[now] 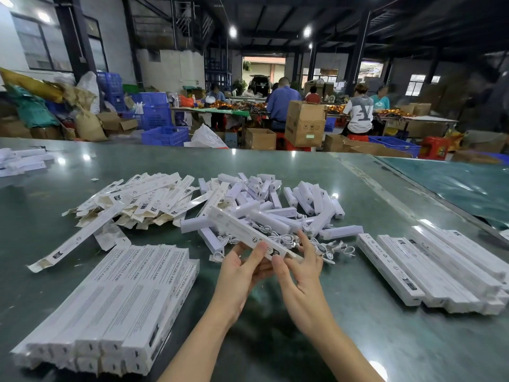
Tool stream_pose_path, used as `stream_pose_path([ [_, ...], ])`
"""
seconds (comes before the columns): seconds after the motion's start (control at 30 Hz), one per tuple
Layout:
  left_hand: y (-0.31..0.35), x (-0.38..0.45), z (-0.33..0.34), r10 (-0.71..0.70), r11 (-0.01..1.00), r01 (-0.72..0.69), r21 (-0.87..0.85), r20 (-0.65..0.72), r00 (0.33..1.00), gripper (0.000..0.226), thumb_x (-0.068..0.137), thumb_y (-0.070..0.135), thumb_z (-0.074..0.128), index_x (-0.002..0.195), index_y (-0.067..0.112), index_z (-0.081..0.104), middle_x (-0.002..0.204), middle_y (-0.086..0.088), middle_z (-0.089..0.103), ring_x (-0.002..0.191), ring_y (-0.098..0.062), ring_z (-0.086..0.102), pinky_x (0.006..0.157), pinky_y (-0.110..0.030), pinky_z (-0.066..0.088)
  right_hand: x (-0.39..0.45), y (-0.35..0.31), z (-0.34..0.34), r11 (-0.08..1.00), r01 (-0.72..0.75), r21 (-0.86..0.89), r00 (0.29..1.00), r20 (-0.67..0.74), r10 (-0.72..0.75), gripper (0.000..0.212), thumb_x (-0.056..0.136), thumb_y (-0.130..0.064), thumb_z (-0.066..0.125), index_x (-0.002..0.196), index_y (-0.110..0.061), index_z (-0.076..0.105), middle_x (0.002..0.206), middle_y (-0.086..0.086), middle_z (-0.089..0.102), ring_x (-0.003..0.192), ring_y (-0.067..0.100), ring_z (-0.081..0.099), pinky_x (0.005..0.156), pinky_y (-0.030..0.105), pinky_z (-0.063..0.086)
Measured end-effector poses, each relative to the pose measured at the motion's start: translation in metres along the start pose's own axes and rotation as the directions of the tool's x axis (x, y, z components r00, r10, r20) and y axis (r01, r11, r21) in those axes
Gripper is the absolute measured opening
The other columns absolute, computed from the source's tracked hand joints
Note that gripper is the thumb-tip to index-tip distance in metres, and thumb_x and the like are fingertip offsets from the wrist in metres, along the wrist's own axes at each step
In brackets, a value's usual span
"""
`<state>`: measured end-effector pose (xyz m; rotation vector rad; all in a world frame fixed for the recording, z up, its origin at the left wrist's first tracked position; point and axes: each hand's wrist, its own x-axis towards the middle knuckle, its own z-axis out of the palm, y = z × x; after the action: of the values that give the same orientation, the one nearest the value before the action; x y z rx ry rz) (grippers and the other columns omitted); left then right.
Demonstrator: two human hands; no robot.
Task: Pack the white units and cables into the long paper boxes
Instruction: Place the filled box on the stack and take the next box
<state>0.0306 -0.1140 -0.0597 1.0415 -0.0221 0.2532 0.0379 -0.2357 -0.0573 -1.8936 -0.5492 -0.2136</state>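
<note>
Head view: both hands up over the green table (275, 166), working one long paper box (248, 233). Box runs diagonally, far end up-left over the pile, near end down-right at the hands.

Left hand (242, 267) grips the box from below, thumb curled over its top face near the printed logo. Right hand (300, 268) is at the box's near end — thumb and index finger pinching there, other fingers loosely spread upward. Can't tell whether the end flap is open or closed.

Where the stock sits:
- White units (264, 199) in a loose heap at table centre, just beyond the hands.
- White cables (325, 248) coiled and tangled at the heap's near edge, touching the units, just beside the right hand.
- Flat unfolded boxes (143, 197) in a messy pile to the left of the units, brown inner flaps showing.
- Stack of closed boxes (118, 299) near-left, laid side by side, at least two layers, printed text facing up.
- Second row of closed boxes (435, 268) near-right, well apart from the first stack.

Background — other people seated at far benches, cardboard cartons (304, 124), blue crates (165, 135).
</note>
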Motion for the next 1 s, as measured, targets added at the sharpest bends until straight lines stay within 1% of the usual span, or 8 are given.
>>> stream_pose_path([
  [0.3, -0.005, 0.001, 0.000, -0.035, 0.999, 0.035, 0.009, 0.028, 0.999, 0.041, 0.079, 0.024, 0.067, 0.116, 0.007, 0.059, 0.101, -0.012, 0.076, 0.086, -0.021, 0.074, 0.070, -0.027, 0.058, -0.001, 0.000, -0.004, 0.997, -0.025, -0.077, 0.999, 0.029, 0.027, 0.038, 0.080, -0.063, 0.034, 0.096, -0.047, 0.065, 0.148, -0.028, -0.007, 0.122, -0.016, -0.014, 0.106, 0.018, -0.006],
  [0.43, -0.006, 0.002, 0.000, 0.002, 1.000, -0.002, 0.004, -0.002, 1.000, 0.044, 0.079, 0.025, 0.068, 0.117, 0.007, 0.059, 0.102, -0.014, 0.075, 0.088, -0.025, 0.074, 0.072, -0.028, 0.058, -0.001, -0.003, -0.005, 0.997, 0.028, -0.073, 0.999, 0.044, -0.025, 0.027, 0.081, -0.061, 0.039, 0.091, -0.053, 0.062, 0.154, -0.022, 0.000, 0.129, -0.021, -0.014, 0.102, 0.002, -0.007],
  [0.5, -0.005, 0.004, -0.002, 0.073, 0.997, -0.072, 0.011, -0.078, 0.994, 0.042, 0.081, 0.026, 0.067, 0.117, 0.005, 0.059, 0.100, -0.017, 0.075, 0.087, -0.027, 0.074, 0.072, -0.029, 0.058, 0.002, -0.005, -0.007, 0.998, 0.061, 0.007, 0.995, -0.074, -0.061, 0.023, 0.083, -0.054, 0.047, 0.086, -0.044, 0.067, 0.154, -0.012, 0.021, 0.140, -0.004, 0.009, 0.107, 0.004, 0.005],
  [0.6, 0.002, 0.008, -0.013, 0.157, 0.987, -0.157, 0.022, -0.255, 0.954, 0.040, 0.084, 0.026, 0.064, 0.118, 0.006, 0.058, 0.095, -0.012, 0.076, 0.079, -0.022, 0.074, 0.069, -0.027, 0.059, 0.010, -0.002, -0.017, 0.983, 0.116, 0.144, 0.933, -0.356, -0.058, 0.015, 0.093, -0.034, 0.058, 0.085, -0.028, 0.069, 0.129, -0.008, 0.049, 0.124, 0.006, 0.044, 0.104, 0.025, 0.035],
  [0.67, 0.006, 0.010, -0.022, 0.195, 0.980, -0.175, 0.089, -0.343, 0.919, 0.048, 0.084, 0.031, 0.064, 0.123, 0.004, 0.056, 0.097, -0.009, 0.075, 0.080, -0.019, 0.073, 0.069, -0.028, 0.058, 0.014, 0.006, -0.023, 0.987, 0.092, 0.131, 0.917, -0.397, -0.032, 0.013, 0.094, -0.022, 0.061, 0.086, -0.029, 0.066, 0.112, -0.010, 0.058, 0.114, 0.014, 0.051, 0.096, 0.031, 0.042],
  [0.77, 0.005, 0.012, -0.027, 0.257, 0.961, -0.190, 0.203, -0.386, 0.886, 0.047, 0.089, 0.031, 0.063, 0.126, 0.004, 0.053, 0.099, -0.007, 0.074, 0.079, -0.018, 0.073, 0.070, -0.030, 0.057, 0.015, 0.018, -0.019, 0.999, 0.026, -0.045, 0.969, -0.246, -0.036, 0.017, 0.092, -0.015, 0.061, 0.088, -0.031, 0.066, 0.101, -0.013, 0.063, 0.109, 0.017, 0.053, 0.098, 0.038, 0.040],
  [0.9, 0.002, 0.013, -0.025, 0.290, 0.944, -0.194, 0.266, -0.396, 0.871, 0.033, 0.094, 0.024, 0.062, 0.122, 0.008, 0.053, 0.100, -0.008, 0.074, 0.074, -0.016, 0.074, 0.069, -0.027, 0.058, 0.013, 0.030, 0.002, 0.923, 0.049, -0.381, 0.998, 0.050, -0.032, 0.022, 0.095, -0.041, 0.052, 0.113, -0.038, 0.064, 0.128, -0.020, 0.047, 0.125, 0.007, 0.029, 0.093, 0.024, 0.018],
  [1.0, 0.001, 0.013, -0.024, 0.285, 0.944, -0.183, 0.274, -0.404, 0.869, 0.030, 0.094, 0.025, 0.063, 0.118, 0.011, 0.053, 0.102, -0.009, 0.073, 0.075, -0.016, 0.074, 0.070, -0.028, 0.058, 0.015, 0.037, 0.012, 0.790, 0.086, -0.607, 0.986, 0.164, 0.019, 0.039, 0.098, -0.049, 0.039, 0.134, -0.036, 0.049, 0.145, -0.014, 0.036, 0.135, 0.012, 0.020, 0.102, 0.029, 0.013],
])
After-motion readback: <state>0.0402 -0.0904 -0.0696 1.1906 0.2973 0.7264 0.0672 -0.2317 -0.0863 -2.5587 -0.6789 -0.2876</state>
